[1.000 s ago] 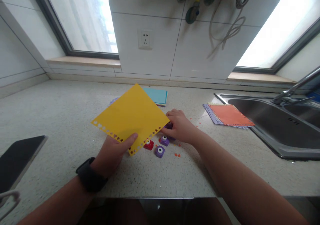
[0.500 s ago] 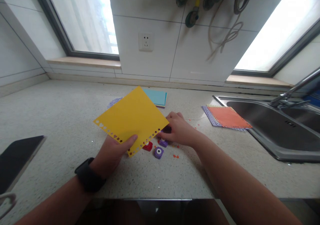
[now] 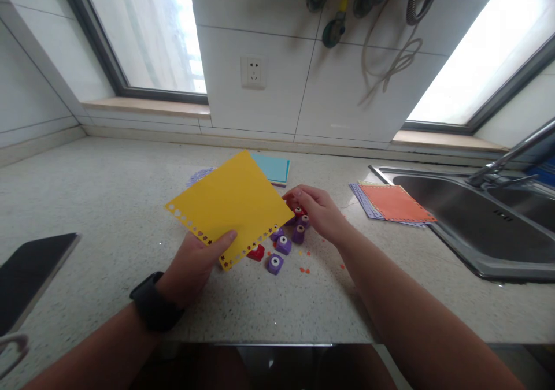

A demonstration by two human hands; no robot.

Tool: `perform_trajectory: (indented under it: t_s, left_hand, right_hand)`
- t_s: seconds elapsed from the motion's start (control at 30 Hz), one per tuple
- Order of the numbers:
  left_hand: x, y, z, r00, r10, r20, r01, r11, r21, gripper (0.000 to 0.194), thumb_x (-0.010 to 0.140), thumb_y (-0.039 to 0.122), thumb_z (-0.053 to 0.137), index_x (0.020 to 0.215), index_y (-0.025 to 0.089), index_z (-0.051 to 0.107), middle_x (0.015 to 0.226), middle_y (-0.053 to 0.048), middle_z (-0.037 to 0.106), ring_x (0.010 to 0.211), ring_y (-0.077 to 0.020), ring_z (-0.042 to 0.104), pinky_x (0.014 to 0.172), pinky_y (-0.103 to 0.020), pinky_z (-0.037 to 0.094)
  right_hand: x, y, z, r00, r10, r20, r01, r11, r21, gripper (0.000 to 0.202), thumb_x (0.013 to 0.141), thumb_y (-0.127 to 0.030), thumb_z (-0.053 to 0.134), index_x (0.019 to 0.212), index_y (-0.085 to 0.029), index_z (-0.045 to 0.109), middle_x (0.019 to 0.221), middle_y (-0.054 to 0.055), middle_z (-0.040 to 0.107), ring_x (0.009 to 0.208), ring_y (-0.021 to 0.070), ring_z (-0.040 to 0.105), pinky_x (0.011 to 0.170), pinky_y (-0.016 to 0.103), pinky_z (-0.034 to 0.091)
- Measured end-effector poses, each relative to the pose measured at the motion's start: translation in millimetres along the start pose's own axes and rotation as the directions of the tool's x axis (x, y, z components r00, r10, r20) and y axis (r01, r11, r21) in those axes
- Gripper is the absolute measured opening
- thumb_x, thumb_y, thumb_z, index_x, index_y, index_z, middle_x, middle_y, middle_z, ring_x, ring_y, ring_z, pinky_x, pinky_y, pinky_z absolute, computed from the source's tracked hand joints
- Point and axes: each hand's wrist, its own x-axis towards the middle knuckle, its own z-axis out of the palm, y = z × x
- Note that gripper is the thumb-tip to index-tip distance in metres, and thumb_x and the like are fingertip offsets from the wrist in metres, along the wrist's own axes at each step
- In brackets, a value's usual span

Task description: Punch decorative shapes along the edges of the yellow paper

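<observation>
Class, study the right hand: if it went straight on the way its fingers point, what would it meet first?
Probably the yellow paper, whose edge lies just left of the right hand in the picture. Depth is unclear, so the fingers might pass behind or under it.

Left hand (image 3: 197, 266): most fingers hidden beneath yellow star-punched paper sheet (image 3: 229, 202)
Right hand (image 3: 318, 210): grip unclear
Light-blue paper stack (image 3: 274, 169): partly covered
Flat black slab (image 3: 34, 280): cropped at left

Purple punches (image 3: 274, 264) on speckled counter (image 3: 108, 205)
</observation>
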Motion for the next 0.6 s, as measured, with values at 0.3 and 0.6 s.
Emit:
perform_trajectory:
  t_s: [0.3,0.6]
  left_hand:
    - [5,-12,-6.9,0.992,-0.049,0.118,0.066,0.988,-0.143,0.047,0.081,0.034,0.079,0.124,0.017,0.068,0.125,-0.011,0.074,0.107,-0.0285,0.073,0.089,-0.037,0.061]
    - [6,-15,-9.4,0.987,-0.042,0.156,0.062,0.99,-0.127,0.04,0.083,0.031,0.077,0.119,0.018,0.069,0.112,-0.01,0.077,0.078,-0.0205,0.074,0.057,-0.026,0.058]
  right_hand:
    - [-3,9,5,0.991,0.037,0.128,-0.061,0.981,0.185,0.022,0.085,-0.04,0.071,0.086,-0.018,0.068,0.079,0.003,0.068,0.066,0.0132,0.06,0.056,0.026,0.044]
    - [-3,14,7,0.996,0.0,0.088,-0.019,0.976,0.215,0.023,0.086,-0.041,0.072,0.085,-0.019,0.067,0.079,0.003,0.069,0.067,0.0143,0.063,0.059,0.028,0.049]
